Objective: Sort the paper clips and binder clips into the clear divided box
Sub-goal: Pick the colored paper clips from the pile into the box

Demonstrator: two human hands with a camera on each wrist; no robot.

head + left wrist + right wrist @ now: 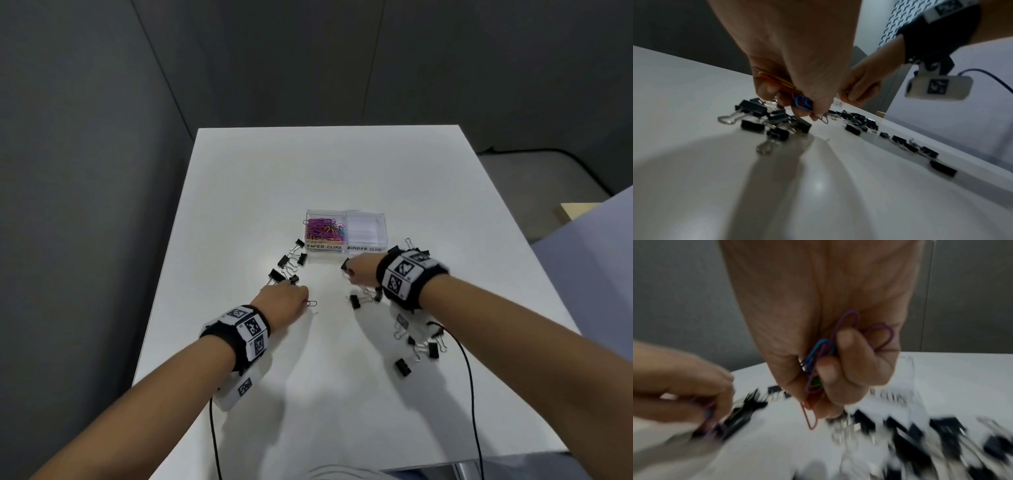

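Observation:
A clear divided box [346, 230] stands mid-table; its left half holds coloured paper clips [324, 230], its right half, labelled binder clips, looks bare. My left hand [287, 303] grips a bunch of paper clips [802, 101] and its fingertips pinch one more clip [311, 303] at the table. My right hand [356, 270] hovers in front of the box, curled round another bunch of paper clips [818, 368]; a red one [809, 417] hangs from it. Black binder clips [287, 265] lie left of the box, and more binder clips [419, 346] lie under and behind my right wrist.
The white table [329, 171] ends close on the left and right. Black cables [471, 387] trail from both wrist cameras across the near part. A lone binder clip [403, 367] lies toward the front right. Grey walls stand behind.

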